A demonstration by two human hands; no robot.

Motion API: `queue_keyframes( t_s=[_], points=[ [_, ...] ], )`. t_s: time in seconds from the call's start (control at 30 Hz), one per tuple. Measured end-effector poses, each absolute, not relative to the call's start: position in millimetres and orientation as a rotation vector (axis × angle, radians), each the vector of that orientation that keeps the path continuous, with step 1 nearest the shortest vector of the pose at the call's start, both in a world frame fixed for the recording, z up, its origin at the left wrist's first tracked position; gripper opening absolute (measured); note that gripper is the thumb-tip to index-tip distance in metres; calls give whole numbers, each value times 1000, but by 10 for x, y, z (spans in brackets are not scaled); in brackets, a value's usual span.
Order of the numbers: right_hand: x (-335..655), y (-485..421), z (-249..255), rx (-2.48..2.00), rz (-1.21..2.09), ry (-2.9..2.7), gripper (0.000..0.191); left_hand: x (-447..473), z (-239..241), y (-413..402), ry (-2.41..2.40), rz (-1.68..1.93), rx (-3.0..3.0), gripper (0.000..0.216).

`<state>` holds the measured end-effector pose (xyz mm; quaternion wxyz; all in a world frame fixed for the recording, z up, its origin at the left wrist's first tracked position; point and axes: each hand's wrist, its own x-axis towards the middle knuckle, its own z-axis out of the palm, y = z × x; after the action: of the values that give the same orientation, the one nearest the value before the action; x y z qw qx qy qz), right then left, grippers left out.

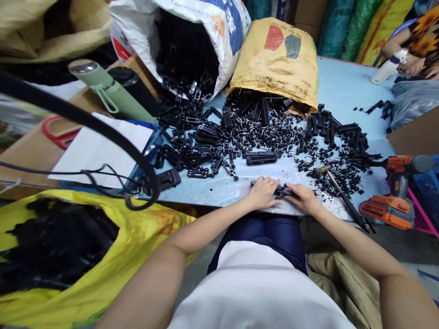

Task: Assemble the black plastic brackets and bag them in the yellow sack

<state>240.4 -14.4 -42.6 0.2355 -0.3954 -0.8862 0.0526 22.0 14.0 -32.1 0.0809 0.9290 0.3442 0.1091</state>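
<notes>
My left hand (263,193) and right hand (303,197): both clamped on black part (282,191) | drill (399,186): at 3 o'clock from it

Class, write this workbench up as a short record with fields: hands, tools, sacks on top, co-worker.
left hand: on a black part near the table's front edge
right hand: at the same part, grip unclear
tools: hammer-like tool, orange drill, both at right
sacks: white sack, printed yellow sack, mouths toward loose black pieces
co-worker: hand beside white bottle, upper right

Bright even light, stretched edges, slight blur
</notes>
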Motion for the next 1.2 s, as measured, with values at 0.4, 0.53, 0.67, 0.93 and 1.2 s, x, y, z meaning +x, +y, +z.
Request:
queue_keyframes(
  t_s=[0.4,0.53,0.67,0.93,1.2],
  points=[
    [2635,145,-353,-835,26,-2836,36,344,-333,99,1038,214,2742,50],
    [2648,144,-258,-1110,-183,-2777,51,281,-372,138,1133,274,2848,44],
    [2521,-60,38,-967,-169,-2663,56,92,-254,141,1011,579,2817,54],
    [1913,-741,171,-366,586,-2191,64,152,373,-647,268,1300,2099,68],
    [1429,-95,-486,-1183,393,-1722,38,216,-253,-341,827,1357,2491,83]
  ],
)
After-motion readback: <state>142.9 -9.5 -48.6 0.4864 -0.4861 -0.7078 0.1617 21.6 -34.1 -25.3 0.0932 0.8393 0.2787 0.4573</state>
